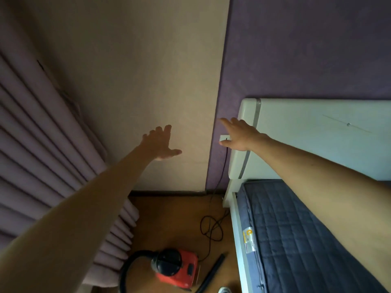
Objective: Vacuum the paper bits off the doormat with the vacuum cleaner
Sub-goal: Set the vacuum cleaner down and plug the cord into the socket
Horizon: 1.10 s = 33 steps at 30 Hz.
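A red and black vacuum cleaner (176,267) sits on the wooden floor at the bottom centre, its black hose (127,269) curving off to the left. Its black cord (211,227) loops on the floor and runs up the purple wall to a white wall socket (223,138). My right hand (239,134) reaches out to that socket with fingers spread, covering part of it. My left hand (160,143) is pressed flat on the beige wall, fingers apart, holding nothing. No doormat or paper bits are in view.
A bed with a dark quilted mattress (296,240) and a white headboard (306,134) fills the right side. Pleated mauve curtains (42,144) hang on the left. A black tube piece (213,271) lies on the floor between the vacuum and the bed.
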### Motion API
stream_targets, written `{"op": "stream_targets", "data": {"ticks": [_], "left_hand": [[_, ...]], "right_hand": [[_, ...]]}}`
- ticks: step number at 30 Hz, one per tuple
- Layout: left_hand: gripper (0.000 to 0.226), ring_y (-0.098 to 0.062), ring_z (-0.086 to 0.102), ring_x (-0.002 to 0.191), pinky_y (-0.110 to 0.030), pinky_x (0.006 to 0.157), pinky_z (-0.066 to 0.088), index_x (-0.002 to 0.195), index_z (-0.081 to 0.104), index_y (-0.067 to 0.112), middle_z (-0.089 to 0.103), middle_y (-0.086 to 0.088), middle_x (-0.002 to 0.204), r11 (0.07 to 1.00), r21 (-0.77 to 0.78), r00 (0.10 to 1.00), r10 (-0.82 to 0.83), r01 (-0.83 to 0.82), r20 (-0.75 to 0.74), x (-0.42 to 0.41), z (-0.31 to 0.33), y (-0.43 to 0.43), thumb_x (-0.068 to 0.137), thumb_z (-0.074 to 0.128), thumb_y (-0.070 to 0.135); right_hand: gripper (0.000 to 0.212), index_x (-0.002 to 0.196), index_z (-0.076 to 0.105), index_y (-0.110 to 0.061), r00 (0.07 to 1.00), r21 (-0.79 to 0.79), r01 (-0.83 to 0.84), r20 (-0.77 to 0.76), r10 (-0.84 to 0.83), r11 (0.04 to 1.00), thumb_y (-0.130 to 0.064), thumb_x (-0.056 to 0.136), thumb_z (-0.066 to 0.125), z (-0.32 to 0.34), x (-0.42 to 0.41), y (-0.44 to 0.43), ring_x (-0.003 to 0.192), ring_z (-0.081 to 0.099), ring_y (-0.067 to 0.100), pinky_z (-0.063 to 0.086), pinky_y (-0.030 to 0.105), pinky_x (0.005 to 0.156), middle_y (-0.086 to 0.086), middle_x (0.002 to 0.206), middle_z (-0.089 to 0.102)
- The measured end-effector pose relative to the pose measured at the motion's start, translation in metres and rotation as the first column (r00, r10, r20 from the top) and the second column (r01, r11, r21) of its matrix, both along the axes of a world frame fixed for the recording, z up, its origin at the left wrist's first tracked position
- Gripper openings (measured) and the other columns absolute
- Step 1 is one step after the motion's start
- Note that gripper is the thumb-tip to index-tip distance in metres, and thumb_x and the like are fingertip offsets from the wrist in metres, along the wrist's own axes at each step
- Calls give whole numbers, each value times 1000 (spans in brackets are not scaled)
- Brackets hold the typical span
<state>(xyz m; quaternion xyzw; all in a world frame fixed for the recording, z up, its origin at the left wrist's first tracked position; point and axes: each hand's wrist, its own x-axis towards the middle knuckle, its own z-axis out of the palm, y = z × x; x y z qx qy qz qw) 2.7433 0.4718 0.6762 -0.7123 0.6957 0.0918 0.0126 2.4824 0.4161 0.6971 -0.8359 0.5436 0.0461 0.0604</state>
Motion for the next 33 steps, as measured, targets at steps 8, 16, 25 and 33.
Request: {"op": "stream_targets", "data": {"ticks": [8,16,25,33], "left_hand": [[98,-38,44,131,-53,109,36,153,11,17,37,-17,146,999,-36,998,29,-28,48,-14,13,83,84,62,63],[94,-36,50,124,-53,103,44,152,15,17,43,-16,142,997,53,996,47,-51,74,-57,-22,151,84,62,62],[96,-36,41,135,-54,109,39,155,8,19,31,-16,153,986,159,999,34,-38,28,-67,-73,198,87,64,56],[95,-36,42,136,-54,112,35,156,7,16,30,-17,154,970,240,999,25,-31,25,-47,-104,223,89,62,54]], "right_hand": [[80,152,16,-21,999,-18,-40,-9,40,999,-44,91,62,13,-33,70,125,44,36,47,48,91,16,141,40],[81,153,14,-22,996,45,-71,-50,74,996,-46,91,61,-31,-72,129,129,43,36,48,50,94,16,149,36],[81,153,14,-20,996,128,-68,-44,74,989,-47,92,59,-90,-78,174,126,45,36,49,51,95,17,141,42],[80,154,13,-17,998,218,-48,-30,56,975,-44,93,58,-139,-51,211,132,41,37,45,48,100,17,146,37]]}}
